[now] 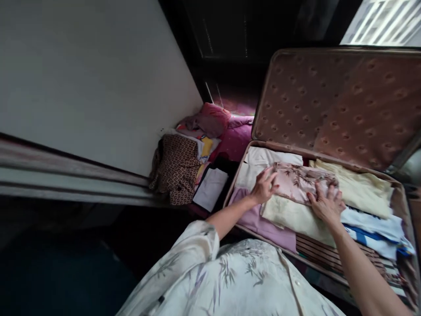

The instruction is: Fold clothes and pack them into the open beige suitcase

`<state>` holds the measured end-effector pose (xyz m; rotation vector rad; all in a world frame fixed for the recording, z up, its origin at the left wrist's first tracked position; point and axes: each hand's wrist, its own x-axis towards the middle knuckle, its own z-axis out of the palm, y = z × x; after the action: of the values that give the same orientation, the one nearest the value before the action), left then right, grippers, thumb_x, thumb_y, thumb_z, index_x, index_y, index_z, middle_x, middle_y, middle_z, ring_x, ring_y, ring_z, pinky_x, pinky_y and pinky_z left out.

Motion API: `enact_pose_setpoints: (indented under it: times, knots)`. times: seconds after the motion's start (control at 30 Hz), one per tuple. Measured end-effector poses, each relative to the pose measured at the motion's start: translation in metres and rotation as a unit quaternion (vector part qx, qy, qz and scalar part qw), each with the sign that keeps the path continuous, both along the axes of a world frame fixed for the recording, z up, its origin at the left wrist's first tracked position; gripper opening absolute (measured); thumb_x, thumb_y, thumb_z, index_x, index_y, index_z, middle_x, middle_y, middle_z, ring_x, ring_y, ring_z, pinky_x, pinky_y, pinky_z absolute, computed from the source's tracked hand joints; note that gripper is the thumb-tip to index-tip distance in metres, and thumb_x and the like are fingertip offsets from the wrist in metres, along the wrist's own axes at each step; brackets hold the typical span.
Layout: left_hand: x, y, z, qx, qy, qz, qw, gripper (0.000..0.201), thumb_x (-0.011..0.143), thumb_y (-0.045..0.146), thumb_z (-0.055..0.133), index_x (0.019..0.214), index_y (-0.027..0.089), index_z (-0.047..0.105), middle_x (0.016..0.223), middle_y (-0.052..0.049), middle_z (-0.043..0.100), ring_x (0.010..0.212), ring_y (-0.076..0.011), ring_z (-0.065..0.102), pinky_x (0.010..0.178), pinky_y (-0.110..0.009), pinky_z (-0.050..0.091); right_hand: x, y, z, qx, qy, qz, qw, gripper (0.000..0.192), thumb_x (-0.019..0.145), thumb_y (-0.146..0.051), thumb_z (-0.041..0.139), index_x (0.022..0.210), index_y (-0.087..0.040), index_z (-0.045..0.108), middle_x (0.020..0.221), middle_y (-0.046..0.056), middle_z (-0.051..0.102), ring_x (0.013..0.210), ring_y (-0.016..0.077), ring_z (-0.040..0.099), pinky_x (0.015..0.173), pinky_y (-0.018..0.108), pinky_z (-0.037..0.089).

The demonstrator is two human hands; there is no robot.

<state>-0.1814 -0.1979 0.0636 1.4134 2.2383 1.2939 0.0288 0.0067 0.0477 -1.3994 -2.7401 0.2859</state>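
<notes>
A folded pale pink garment (292,182) with a brown leaf print lies on top of the clothes in an open suitcase (255,144). My left hand (264,185) touches its left end, fingers apart. Flat on its right part rests my right hand (326,202), fingers spread. Just below it is a folded cream garment (292,215), partly over a mauve cloth (253,221). White folded clothes (263,157) fill the upper left corner. To the right lie a pale yellow garment (362,188) and white-and-blue clothes (375,226). Brown striped fabric (322,252) shows near the front edge.
The suitcase lid (335,105), with patterned lining, stands raised behind. Left of the case are a folded white cloth (210,188) on something dark, a brown patterned garment (177,169) and a heap of pink bedding (213,118). A pale panel (98,87) rises at left.
</notes>
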Motion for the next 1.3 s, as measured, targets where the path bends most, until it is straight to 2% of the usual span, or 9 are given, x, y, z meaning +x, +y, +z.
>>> enact_pose_setpoints:
  times: [0.13, 0.2, 0.27, 0.4, 0.53, 0.73, 0.9, 1.1, 1.3]
  knots:
    - [-0.029, -0.146, -0.026, 0.029, -0.063, 0.260, 0.963, 0.038, 0.103, 0.030, 0.039, 0.131, 0.018, 0.062, 0.134, -0.018, 0.060, 0.130, -0.0279, 0.056, 0.113, -0.046, 0.045, -0.020, -0.030, 0.023, 0.080, 0.105, -0.008, 0.991, 0.073, 0.095, -0.062, 0.041, 0.154, -0.019, 0.047, 0.161, 0.026, 0.032, 0.147, 0.0484, 0.029, 0.108, 0.070, 0.030]
    - [-0.040, -0.209, -0.055, -0.083, -0.075, 0.377, 0.919, 0.033, 0.098, 0.023, 0.048, 0.127, 0.016, 0.062, 0.124, -0.019, 0.062, 0.123, -0.0297, 0.059, 0.108, -0.048, 0.048, -0.043, -0.058, 0.034, 0.073, 0.153, 0.046, 0.984, 0.071, 0.094, -0.057, 0.045, 0.151, -0.015, 0.046, 0.153, 0.027, 0.042, 0.141, 0.0456, 0.038, 0.108, 0.068, 0.034]
    - [-0.046, -0.251, -0.085, -0.212, -0.085, 0.370, 0.901, 0.043, 0.086, 0.017, 0.065, 0.129, 0.013, 0.060, 0.129, -0.021, 0.060, 0.127, -0.0340, 0.057, 0.111, -0.052, 0.045, -0.071, -0.092, 0.043, 0.031, 0.194, 0.122, 0.973, 0.067, 0.094, -0.052, 0.047, 0.148, -0.012, 0.047, 0.144, 0.026, 0.050, 0.135, 0.0411, 0.046, 0.107, 0.063, 0.040]
    - [-0.050, -0.278, -0.121, -0.291, -0.099, 0.311, 0.899, 0.063, 0.073, 0.000, 0.067, 0.135, 0.012, 0.059, 0.147, -0.023, 0.051, 0.137, -0.0377, 0.049, 0.113, -0.054, 0.041, -0.126, -0.171, 0.059, -0.072, 0.234, 0.231, 0.942, 0.055, 0.096, -0.045, 0.049, 0.142, -0.016, 0.051, 0.136, 0.021, 0.057, 0.128, 0.0338, 0.054, 0.105, 0.054, 0.048]
    - [-0.064, -0.279, -0.122, -0.291, -0.121, 0.298, 0.901, 0.055, 0.079, -0.005, 0.050, 0.130, 0.012, 0.064, 0.140, -0.022, 0.058, 0.130, -0.0321, 0.056, 0.112, -0.050, 0.042, -0.156, -0.231, 0.064, -0.196, 0.232, 0.268, 0.914, 0.047, 0.095, -0.038, 0.051, 0.138, -0.022, 0.055, 0.135, 0.016, 0.060, 0.112, 0.0277, 0.066, 0.096, 0.047, 0.055]
    - [-0.115, -0.303, -0.087, -0.266, -0.146, 0.278, 0.911, 0.036, 0.086, -0.002, 0.047, 0.111, 0.010, 0.071, 0.109, -0.019, 0.072, 0.105, -0.0277, 0.068, 0.101, -0.043, 0.050, -0.186, -0.285, 0.053, -0.492, 0.189, 0.151, 0.836, 0.051, 0.085, -0.045, 0.068, 0.129, -0.019, 0.060, 0.113, 0.014, 0.070, 0.088, 0.0236, 0.071, 0.083, 0.041, 0.061]
    - [-0.127, -0.318, -0.009, -0.144, -0.036, 0.183, 0.972, 0.034, 0.088, 0.001, 0.047, 0.109, 0.016, 0.069, 0.103, -0.010, 0.072, 0.100, -0.0222, 0.068, 0.093, -0.034, 0.053, -0.236, -0.317, 0.061, -0.739, 0.133, -0.112, 0.651, 0.070, 0.083, -0.050, 0.077, 0.138, -0.017, 0.048, 0.104, 0.012, 0.070, 0.084, 0.0225, 0.073, 0.083, 0.041, 0.062]
    - [-0.070, -0.310, 0.083, -0.043, 0.087, -0.012, 0.995, 0.036, 0.090, 0.000, 0.042, 0.112, 0.017, 0.065, 0.094, -0.008, 0.067, 0.090, -0.0211, 0.065, 0.083, -0.033, 0.055, -0.261, -0.319, 0.080, -0.810, 0.192, -0.209, 0.513, 0.028, 0.092, -0.035, 0.069, 0.107, -0.014, 0.061, 0.072, 0.000, 0.066, 0.077, 0.0179, 0.068, 0.077, 0.032, 0.058]
    - [-0.040, -0.280, 0.108, -0.007, 0.144, -0.057, 0.988, 0.039, 0.091, -0.003, 0.042, 0.120, 0.017, 0.061, 0.098, -0.008, 0.068, 0.093, -0.0211, 0.065, 0.085, -0.034, 0.056, -0.218, -0.277, 0.093, -0.764, 0.379, -0.193, 0.485, 0.040, 0.064, -0.006, 0.076, 0.101, -0.013, 0.064, 0.078, 0.000, 0.072, 0.081, 0.0191, 0.069, 0.080, 0.032, 0.058]
